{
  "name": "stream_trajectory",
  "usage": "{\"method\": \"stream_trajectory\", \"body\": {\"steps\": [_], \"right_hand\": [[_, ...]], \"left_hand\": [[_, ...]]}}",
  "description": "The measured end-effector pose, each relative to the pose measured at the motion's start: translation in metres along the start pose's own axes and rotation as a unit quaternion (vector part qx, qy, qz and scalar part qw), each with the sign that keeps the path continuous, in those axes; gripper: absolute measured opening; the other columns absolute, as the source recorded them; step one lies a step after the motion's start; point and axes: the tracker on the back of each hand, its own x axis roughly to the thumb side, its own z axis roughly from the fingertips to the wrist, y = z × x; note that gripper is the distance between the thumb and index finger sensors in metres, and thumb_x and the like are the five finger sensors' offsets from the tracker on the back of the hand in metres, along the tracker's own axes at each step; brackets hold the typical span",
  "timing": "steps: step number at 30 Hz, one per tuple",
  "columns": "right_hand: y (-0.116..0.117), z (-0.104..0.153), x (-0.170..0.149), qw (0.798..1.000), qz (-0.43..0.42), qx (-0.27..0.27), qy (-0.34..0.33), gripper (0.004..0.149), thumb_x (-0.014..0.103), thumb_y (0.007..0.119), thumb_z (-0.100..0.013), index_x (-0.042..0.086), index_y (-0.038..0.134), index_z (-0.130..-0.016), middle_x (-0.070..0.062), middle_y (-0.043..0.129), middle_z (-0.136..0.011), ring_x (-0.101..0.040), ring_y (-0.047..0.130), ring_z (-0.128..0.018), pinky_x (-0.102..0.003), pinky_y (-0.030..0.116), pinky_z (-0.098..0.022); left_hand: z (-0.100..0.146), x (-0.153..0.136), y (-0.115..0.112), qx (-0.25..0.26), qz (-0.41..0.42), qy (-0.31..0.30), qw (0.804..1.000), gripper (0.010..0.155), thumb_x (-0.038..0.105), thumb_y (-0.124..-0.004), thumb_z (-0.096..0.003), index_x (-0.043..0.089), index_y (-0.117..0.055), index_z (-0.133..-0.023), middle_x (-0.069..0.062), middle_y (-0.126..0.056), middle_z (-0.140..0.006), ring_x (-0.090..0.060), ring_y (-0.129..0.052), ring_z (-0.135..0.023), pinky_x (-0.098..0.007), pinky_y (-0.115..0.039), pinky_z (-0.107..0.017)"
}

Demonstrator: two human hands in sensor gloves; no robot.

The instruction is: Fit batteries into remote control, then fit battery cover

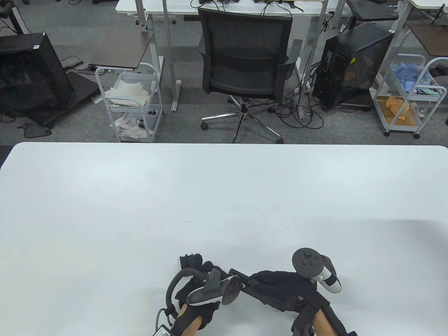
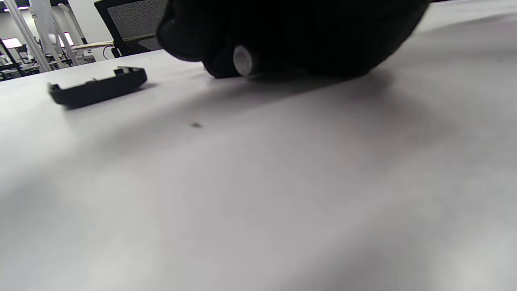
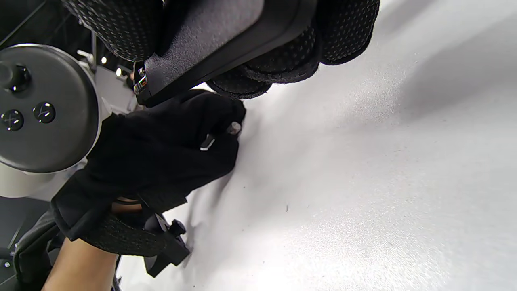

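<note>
My right hand (image 1: 280,285) grips the black remote control (image 1: 240,277), whose end sticks out to the left, just above the table near its front edge. In the right wrist view my fingers (image 3: 347,28) wrap the remote (image 3: 210,44). My left hand (image 1: 200,267) pinches a battery against the table; its metal end shows in the left wrist view (image 2: 242,60) and in the right wrist view (image 3: 233,128). The black battery cover (image 2: 97,87) lies on the table beside my left hand, at its far side in the table view (image 1: 187,259).
The white table (image 1: 224,196) stretches far and wide beyond my hands. An office chair (image 1: 245,63), carts and desks stand on the floor behind its far edge.
</note>
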Motion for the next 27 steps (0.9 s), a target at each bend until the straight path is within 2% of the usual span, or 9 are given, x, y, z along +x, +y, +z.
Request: {"method": "stream_trajectory", "body": {"steps": [4, 13, 17, 21, 25, 27], "right_hand": [[-0.002, 0.001, 0.000, 1.000, -0.002, -0.003, -0.004, 0.056, 0.047, 0.076, -0.053, 0.017, 0.072, -0.101, -0.007, 0.097, -0.068, -0.018, 0.094, -0.046, -0.046, 0.073, -0.066], [-0.004, 0.003, -0.001, 1.000, -0.006, -0.009, -0.008, 0.056, 0.047, 0.076, -0.053, 0.017, 0.072, -0.100, -0.007, 0.097, -0.068, -0.018, 0.094, -0.046, -0.046, 0.073, -0.066], [-0.003, 0.002, -0.001, 1.000, -0.001, -0.006, -0.005, 0.056, 0.047, 0.076, -0.053, 0.017, 0.072, -0.100, -0.007, 0.097, -0.068, -0.018, 0.094, -0.046, -0.046, 0.073, -0.066], [0.000, 0.000, -0.001, 1.000, 0.007, 0.000, 0.000, 0.056, 0.047, 0.076, -0.053, 0.017, 0.072, -0.101, -0.007, 0.097, -0.068, -0.018, 0.094, -0.046, -0.046, 0.073, -0.066], [0.001, -0.001, 0.000, 1.000, 0.010, 0.003, 0.002, 0.056, 0.047, 0.076, -0.053, 0.017, 0.072, -0.100, -0.007, 0.097, -0.068, -0.018, 0.094, -0.046, -0.046, 0.073, -0.066], [0.001, -0.001, 0.000, 1.000, 0.011, 0.005, 0.002, 0.056, 0.047, 0.076, -0.053, 0.017, 0.072, -0.100, -0.007, 0.097, -0.068, -0.018, 0.094, -0.046, -0.046, 0.073, -0.066]], "left_hand": [[0.005, -0.007, 0.003, 0.022, 0.084, -0.028, 0.996, 0.053, 0.037, -0.077, -0.0516, 0.015, -0.071, -0.100, -0.014, -0.084, -0.088, -0.029, -0.078, -0.082, -0.070, -0.038, -0.078], [0.025, -0.037, 0.015, 0.120, 0.176, -0.011, 0.977, 0.052, 0.035, -0.076, -0.0528, 0.016, -0.069, -0.101, -0.013, -0.082, -0.091, -0.029, -0.076, -0.085, -0.069, -0.040, -0.078], [0.037, -0.053, 0.019, 0.184, 0.245, -0.020, 0.952, 0.052, 0.035, -0.076, -0.0529, 0.016, -0.069, -0.101, -0.013, -0.082, -0.091, -0.029, -0.076, -0.084, -0.068, -0.042, -0.077], [0.045, -0.059, 0.021, 0.236, 0.323, -0.074, 0.914, 0.052, 0.035, -0.076, -0.0536, 0.016, -0.069, -0.102, -0.013, -0.081, -0.092, -0.029, -0.075, -0.085, -0.068, -0.043, -0.077], [0.044, -0.053, 0.021, 0.241, 0.354, -0.130, 0.894, 0.052, 0.035, -0.075, -0.0545, 0.018, -0.067, -0.103, -0.011, -0.079, -0.095, -0.028, -0.073, -0.088, -0.067, -0.042, -0.078], [0.042, -0.048, 0.021, 0.236, 0.367, -0.156, 0.886, 0.051, 0.035, -0.074, -0.0553, 0.020, -0.065, -0.104, -0.009, -0.077, -0.098, -0.028, -0.070, -0.094, -0.064, -0.047, -0.078]]}}
